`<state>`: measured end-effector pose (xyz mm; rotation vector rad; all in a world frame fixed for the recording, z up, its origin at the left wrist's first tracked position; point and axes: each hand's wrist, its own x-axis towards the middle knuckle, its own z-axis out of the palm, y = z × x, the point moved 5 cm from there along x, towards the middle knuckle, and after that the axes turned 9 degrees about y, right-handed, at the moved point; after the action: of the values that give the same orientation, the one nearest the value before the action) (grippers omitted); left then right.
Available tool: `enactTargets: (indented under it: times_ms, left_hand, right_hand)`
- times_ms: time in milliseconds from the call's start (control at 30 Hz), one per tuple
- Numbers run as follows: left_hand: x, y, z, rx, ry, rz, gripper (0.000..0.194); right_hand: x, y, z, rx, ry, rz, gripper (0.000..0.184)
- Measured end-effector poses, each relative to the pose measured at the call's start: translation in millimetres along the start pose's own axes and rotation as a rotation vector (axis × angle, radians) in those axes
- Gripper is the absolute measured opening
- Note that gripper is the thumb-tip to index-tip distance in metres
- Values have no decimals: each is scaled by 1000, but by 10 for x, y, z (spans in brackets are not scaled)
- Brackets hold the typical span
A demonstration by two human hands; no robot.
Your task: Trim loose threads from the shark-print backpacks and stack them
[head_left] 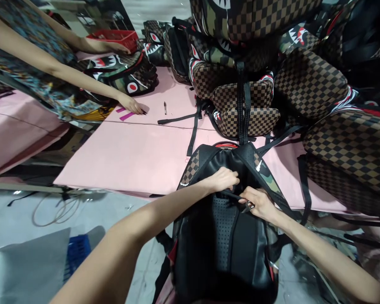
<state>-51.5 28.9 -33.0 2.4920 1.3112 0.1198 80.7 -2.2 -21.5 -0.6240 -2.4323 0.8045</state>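
A black backpack [224, 249] lies back-side up in front of me, its top resting on the pink table's edge [129, 156]. My left hand [223, 179] is closed, gripping the backpack's upper back panel where the shoulder straps meet. My right hand [258, 202] is closed in a pinch on a thin black strap [232, 196] that runs between both hands; a small metal tool shows under its fingers.
A heap of checkered and shark-mouth backpacks [272, 84] fills the table's right and far side. Another person's hands [131, 103] rest on the pink table at upper left near a small pen-like object [165, 107]. A red basket [120, 37] stands behind. A blue crate [77, 251] is on the floor.
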Motion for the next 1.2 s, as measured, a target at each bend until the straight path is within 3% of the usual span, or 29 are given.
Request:
enactTargets:
  times_ms: [167,300,400,467,600,700,867,1100,1200]
  left_hand:
    - [73,19,103,-60,17,-64,19]
    - [-55,-15,43,-116,74,-198,21]
    - [-156,-97,-1,-145,135,-375,21]
    - [-219,-160,-3,-169,173,-515,20]
    - [-332,-241,5,-249,227,-741,20]
    - [-391,-257,-18,-307,263,-829,21]
    - [-437,-263,-28,-383,309,-861,23]
    - [-462,-288,-26,-445,335,-859,22]
    - [-458,-298,-7,-467,332,-865,22]
  right_hand:
    - [90,-20,-51,-93,-93,-18,21]
    - [239,24,-295,-68,-12,3,31]
    - [401,144,-498,-337,50,125,40]
    - [515,201,-549,-514,-8,186,47]
    - [761,174,-458,-592,-170,61,20]
    - [913,144,-293,-579,-277,-70,11]
    - [1022,148,-48,-557,-382,-123,11]
    - [1008,105,-125,-544,-319,-73,13]
    - [1026,96,-54,-570,-359,-105,12]
